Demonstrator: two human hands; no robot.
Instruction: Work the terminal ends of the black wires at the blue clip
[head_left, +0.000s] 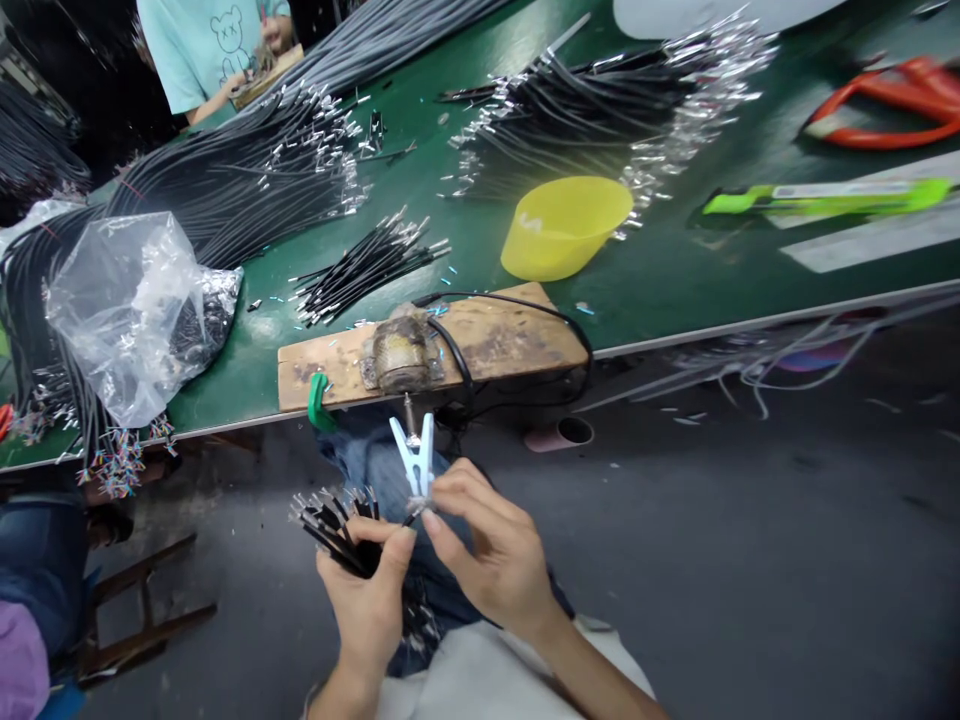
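Note:
My left hand (367, 600) is closed around a bundle of short black cables (334, 530) with bared silvery ends. One cable sticks out past its thumb toward the right. At that cable's tip, my right hand (495, 550) pinches with thumb and forefinger, just below the jaws of a light blue clothespin (417, 462). The clothespin is fixed on the shaft of a small motor (403, 352), which is mounted on a wooden board (510, 335) at the table edge. Fine detail between the fingertips is too small to make out.
On the green table (660, 290) lie a short cable pile (367, 265), long grey cables (225, 190), a plastic bag (127, 310), a yellow roll (566, 228), a green cutter knife (825, 197) and orange-handled scissors (892, 100). A green clamp (319, 400) grips the board. A co-worker (210, 50) sits opposite.

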